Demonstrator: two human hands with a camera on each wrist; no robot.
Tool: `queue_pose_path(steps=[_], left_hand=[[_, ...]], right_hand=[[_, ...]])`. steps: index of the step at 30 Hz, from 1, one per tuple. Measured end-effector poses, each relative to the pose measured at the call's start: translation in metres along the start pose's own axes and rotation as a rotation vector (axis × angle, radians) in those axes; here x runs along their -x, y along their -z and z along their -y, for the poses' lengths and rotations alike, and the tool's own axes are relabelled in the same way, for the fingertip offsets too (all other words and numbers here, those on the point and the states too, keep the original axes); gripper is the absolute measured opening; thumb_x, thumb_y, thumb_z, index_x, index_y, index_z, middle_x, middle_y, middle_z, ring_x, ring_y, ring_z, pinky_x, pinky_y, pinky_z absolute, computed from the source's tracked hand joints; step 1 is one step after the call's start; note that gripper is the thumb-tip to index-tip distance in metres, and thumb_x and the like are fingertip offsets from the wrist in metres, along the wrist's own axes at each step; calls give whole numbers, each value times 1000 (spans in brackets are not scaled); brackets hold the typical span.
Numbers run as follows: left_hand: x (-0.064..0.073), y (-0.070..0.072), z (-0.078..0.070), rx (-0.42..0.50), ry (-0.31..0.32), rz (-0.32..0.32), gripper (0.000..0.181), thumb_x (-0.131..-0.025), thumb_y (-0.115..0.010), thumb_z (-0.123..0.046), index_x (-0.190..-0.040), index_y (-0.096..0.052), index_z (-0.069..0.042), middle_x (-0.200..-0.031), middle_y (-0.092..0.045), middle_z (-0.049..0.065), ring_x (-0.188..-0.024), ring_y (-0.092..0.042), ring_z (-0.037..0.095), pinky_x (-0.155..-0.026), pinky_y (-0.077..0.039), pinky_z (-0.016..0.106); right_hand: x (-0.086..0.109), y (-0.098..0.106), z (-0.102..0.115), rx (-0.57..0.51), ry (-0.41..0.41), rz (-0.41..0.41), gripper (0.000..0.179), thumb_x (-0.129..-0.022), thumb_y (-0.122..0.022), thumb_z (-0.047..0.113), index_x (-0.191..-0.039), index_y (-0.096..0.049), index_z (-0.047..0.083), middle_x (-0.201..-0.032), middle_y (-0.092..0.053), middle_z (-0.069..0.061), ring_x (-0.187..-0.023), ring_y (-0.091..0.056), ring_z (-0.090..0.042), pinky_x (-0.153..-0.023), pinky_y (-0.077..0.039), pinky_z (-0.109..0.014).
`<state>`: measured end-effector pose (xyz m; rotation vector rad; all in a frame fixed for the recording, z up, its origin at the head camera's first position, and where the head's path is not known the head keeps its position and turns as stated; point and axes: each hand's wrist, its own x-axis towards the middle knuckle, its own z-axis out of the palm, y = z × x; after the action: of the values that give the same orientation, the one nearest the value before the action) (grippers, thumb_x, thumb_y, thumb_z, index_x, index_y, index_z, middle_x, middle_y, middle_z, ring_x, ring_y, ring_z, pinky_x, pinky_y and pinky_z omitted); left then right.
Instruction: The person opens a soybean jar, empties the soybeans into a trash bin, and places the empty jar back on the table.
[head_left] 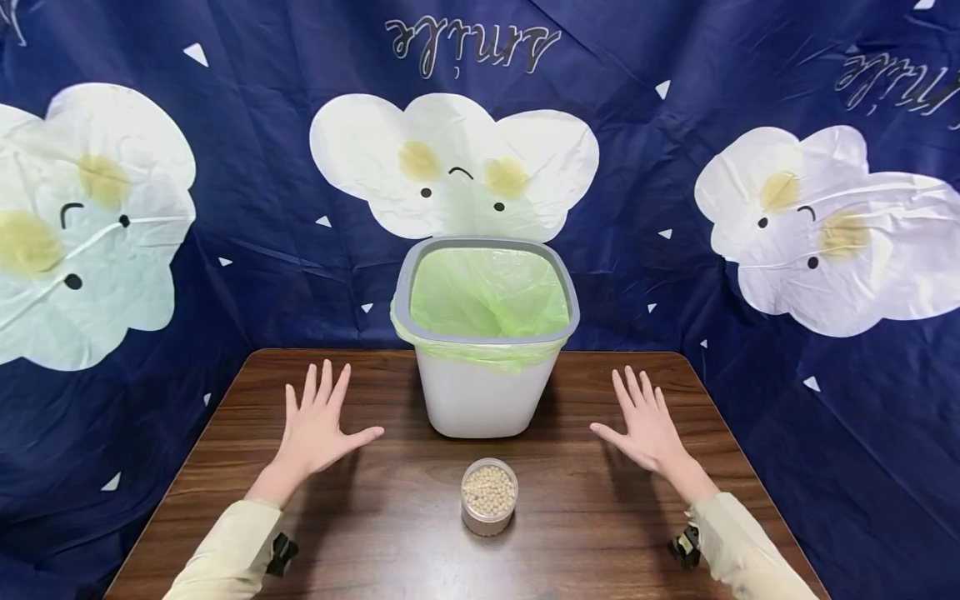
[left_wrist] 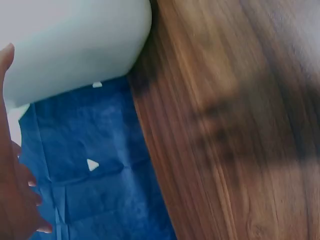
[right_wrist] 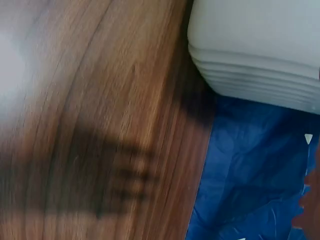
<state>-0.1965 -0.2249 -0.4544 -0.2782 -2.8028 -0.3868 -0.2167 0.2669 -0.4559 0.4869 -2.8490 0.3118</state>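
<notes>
My left hand (head_left: 318,427) is spread over the left part of the table, fingers straight and thumb out, holding nothing. On the other side my right hand (head_left: 645,427) is spread the same way, also holding nothing. Between them, toward the back, stands a white trash can (head_left: 480,396) with a grey rim (head_left: 402,292) and a light green bag (head_left: 487,292) lining it. In front of the can, a clear round tub (head_left: 486,525) full of small beige beads or beans (head_left: 489,490) stands upright. Neither hand touches the can or the tub.
The brown wooden table (head_left: 390,533) has rounded back corners. A dark blue cloth (head_left: 637,292) with white clouds and triangles hangs behind it and along both sides. In the left wrist view, a hand's shadow falls on the wood (left_wrist: 235,125).
</notes>
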Motion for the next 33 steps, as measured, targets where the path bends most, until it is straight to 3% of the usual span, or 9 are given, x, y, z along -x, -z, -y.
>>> queue_pose_path(steps=[5,9,13,16,22,27,33], left_hand=[[6,-1,-13,63,-50,6,110,-66,-61,-69,-146,-14,-11,-147,-11,25,-136,1,38,-102,1,64],[11,-2,-24,135,-95,47,108,-67,-63,-65,-146,-15,-11,-148,-11,23,-136,-4,37,-103,-4,63],[17,-7,-37,191,-131,84,106,-67,-65,-63,-145,-19,-10,-149,-14,19,-137,-8,32,-105,-8,60],[23,-11,-46,226,-157,96,105,-67,-65,-63,-145,-21,-10,-150,-16,13,-138,-10,28,-106,-9,58],[30,-20,-61,306,-228,78,104,-63,-72,-58,-142,-29,-7,-147,-24,14,-136,-19,28,-104,-16,58],[34,-32,-73,373,-265,61,101,-61,-76,-51,-139,-34,-3,-145,-29,15,-132,-26,31,-103,-23,56],[43,-50,-89,429,-258,119,96,-64,-74,-53,-138,-36,-3,-142,-35,11,-128,-35,29,-100,-34,48]], right_hand=[[4,-1,11,-61,88,-54,96,-74,-61,56,-144,-22,4,-146,-21,-21,-134,-13,-39,-104,-16,-57],[10,-3,23,-177,192,-110,94,-72,-67,49,-142,-26,4,-145,-27,-18,-135,-18,-34,-105,-19,-53],[17,-10,35,-341,281,-149,91,-70,-74,37,-141,-29,4,-144,-31,-16,-133,-24,-33,-111,-14,-32],[22,-15,44,-440,292,-150,92,-68,-77,34,-142,-29,7,-143,-33,-12,-131,-28,-30,-107,-11,-15],[31,-23,59,-580,271,-131,90,-66,-80,32,-139,-34,4,-140,-37,-12,-129,-32,-21,-103,-24,-18],[37,-35,71,-651,248,-98,92,-64,-82,33,-139,-34,6,-140,-38,-12,-129,-34,-21,-104,-23,-18],[48,-39,95,-702,275,-126,89,-59,-85,21,-132,-40,-5,-131,-45,-21,-118,-43,-37,-100,-33,-24]])
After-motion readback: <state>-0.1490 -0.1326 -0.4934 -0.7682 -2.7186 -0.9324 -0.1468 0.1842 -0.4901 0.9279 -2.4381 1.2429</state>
